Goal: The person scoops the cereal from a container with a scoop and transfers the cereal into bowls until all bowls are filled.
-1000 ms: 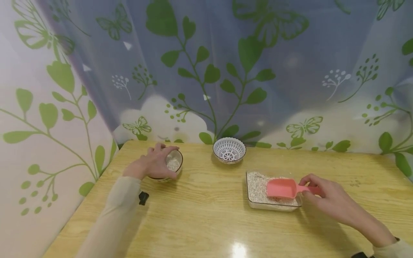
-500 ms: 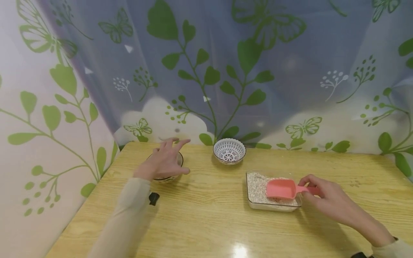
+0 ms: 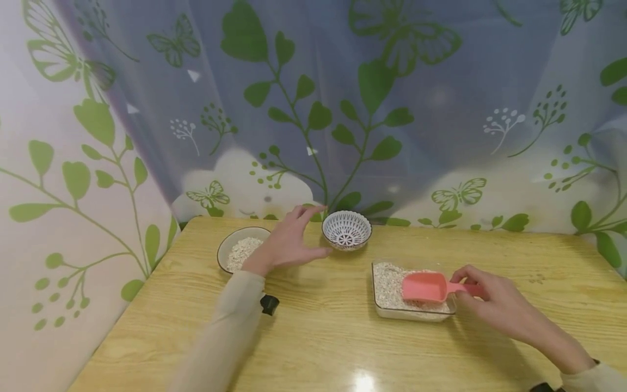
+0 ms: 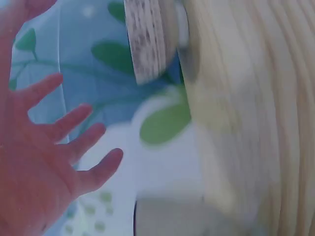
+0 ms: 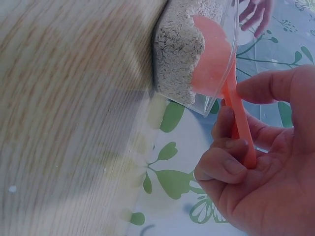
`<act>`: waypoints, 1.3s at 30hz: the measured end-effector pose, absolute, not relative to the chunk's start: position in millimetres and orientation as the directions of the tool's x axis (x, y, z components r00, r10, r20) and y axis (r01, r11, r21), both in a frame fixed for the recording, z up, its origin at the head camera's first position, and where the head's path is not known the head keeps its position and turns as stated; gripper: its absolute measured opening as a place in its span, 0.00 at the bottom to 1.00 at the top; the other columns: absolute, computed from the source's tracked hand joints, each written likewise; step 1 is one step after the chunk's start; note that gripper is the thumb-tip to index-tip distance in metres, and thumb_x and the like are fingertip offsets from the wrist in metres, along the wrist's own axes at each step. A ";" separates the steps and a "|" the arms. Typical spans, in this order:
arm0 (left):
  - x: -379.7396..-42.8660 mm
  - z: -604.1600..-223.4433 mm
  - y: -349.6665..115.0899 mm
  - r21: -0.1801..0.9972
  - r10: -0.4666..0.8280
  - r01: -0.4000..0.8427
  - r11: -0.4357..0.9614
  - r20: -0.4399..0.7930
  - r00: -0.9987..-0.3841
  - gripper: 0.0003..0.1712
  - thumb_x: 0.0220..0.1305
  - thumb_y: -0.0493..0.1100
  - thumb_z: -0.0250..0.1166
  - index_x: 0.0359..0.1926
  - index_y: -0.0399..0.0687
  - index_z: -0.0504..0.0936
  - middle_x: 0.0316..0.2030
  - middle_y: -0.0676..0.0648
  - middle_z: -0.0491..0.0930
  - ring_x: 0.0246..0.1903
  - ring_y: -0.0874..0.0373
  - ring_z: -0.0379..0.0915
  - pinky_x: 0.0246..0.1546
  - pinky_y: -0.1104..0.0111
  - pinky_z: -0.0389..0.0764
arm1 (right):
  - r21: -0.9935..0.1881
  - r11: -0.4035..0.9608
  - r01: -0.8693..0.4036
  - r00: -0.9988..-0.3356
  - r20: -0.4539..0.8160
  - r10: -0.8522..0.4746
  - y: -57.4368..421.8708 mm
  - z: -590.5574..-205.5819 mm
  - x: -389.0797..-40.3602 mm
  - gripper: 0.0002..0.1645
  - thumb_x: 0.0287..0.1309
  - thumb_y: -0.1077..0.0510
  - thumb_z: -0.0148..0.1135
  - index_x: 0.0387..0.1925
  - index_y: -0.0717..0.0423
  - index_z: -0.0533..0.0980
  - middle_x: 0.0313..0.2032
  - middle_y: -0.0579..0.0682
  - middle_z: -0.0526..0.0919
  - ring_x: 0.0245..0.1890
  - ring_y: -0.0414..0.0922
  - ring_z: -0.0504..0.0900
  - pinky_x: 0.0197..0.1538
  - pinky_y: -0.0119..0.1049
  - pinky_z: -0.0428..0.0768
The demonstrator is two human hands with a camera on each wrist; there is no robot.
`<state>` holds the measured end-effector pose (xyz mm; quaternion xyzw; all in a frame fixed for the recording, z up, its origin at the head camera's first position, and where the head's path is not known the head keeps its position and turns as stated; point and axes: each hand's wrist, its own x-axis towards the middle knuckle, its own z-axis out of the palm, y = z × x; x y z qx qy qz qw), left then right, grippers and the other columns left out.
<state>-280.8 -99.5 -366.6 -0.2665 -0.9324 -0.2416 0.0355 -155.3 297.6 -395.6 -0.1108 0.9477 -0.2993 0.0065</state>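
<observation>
In the head view my left hand (image 3: pixel 289 242) hovers between two bowls, thumb and fingers spread, holding nothing. Just right of its fingertips stands a white bowl with a dark pattern (image 3: pixel 347 230); no oats show in it. Behind the left wrist sits another bowl (image 3: pixel 225 251), partly hidden, with oat flakes (image 3: pixel 243 251) inside. My right hand (image 3: pixel 499 299) grips the handle of a pink scoop (image 3: pixel 425 287). The scoop's head lies on the oats in a clear rectangular container (image 3: pixel 416 314). The right wrist view shows the fingers curled round the scoop handle (image 5: pixel 241 125).
A light wooden table (image 3: pixel 313 337) carries everything. Behind it hangs a blue and white cloth (image 3: pixel 303 109) with green leaves and butterflies, meeting the table's back edge. A pale patterned cloth (image 3: pixel 59 228) borders the left side.
My left hand has let go of the oat-filled bowl and moved right to beside the patterned bowl, its fingers spread. The right hand and scoop have stayed in place.
</observation>
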 end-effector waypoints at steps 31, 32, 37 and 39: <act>-317.9 -421.6 -35.3 0.697 0.308 0.245 0.673 0.037 -0.951 0.79 0.37 0.71 0.82 0.83 0.55 0.45 0.77 0.38 0.51 0.73 0.39 0.59 0.70 0.41 0.68 | -0.566 0.799 -0.204 -0.974 0.038 -0.222 295.4 -398.0 -154.7 0.10 0.69 0.54 0.62 0.48 0.52 0.78 0.52 0.59 0.87 0.51 0.62 0.86 0.41 0.46 0.83; -318.8 -422.1 -34.8 0.689 0.312 0.252 0.680 0.039 -0.949 0.80 0.36 0.71 0.82 0.83 0.54 0.45 0.77 0.37 0.51 0.73 0.38 0.59 0.69 0.40 0.68 | -0.566 0.800 -0.202 -0.974 0.035 -0.222 295.4 -398.0 -154.7 0.10 0.69 0.54 0.62 0.48 0.52 0.78 0.52 0.59 0.87 0.51 0.62 0.86 0.41 0.46 0.83; -322.3 -422.2 -31.7 0.649 0.325 0.267 0.712 0.031 -0.945 0.81 0.36 0.73 0.81 0.83 0.51 0.44 0.78 0.35 0.50 0.75 0.37 0.56 0.70 0.40 0.67 | -0.567 0.800 -0.196 -0.975 0.027 -0.221 295.9 -398.1 -154.9 0.11 0.69 0.54 0.62 0.49 0.53 0.78 0.52 0.60 0.87 0.51 0.63 0.86 0.42 0.49 0.84; -323.0 -421.4 -30.6 0.644 0.326 0.261 0.719 0.020 -0.945 0.81 0.36 0.73 0.80 0.83 0.52 0.44 0.79 0.35 0.49 0.76 0.36 0.55 0.70 0.39 0.67 | -0.568 0.799 -0.197 -0.975 0.028 -0.220 296.1 -398.1 -154.8 0.11 0.69 0.55 0.62 0.49 0.53 0.78 0.51 0.60 0.87 0.51 0.62 0.86 0.42 0.49 0.85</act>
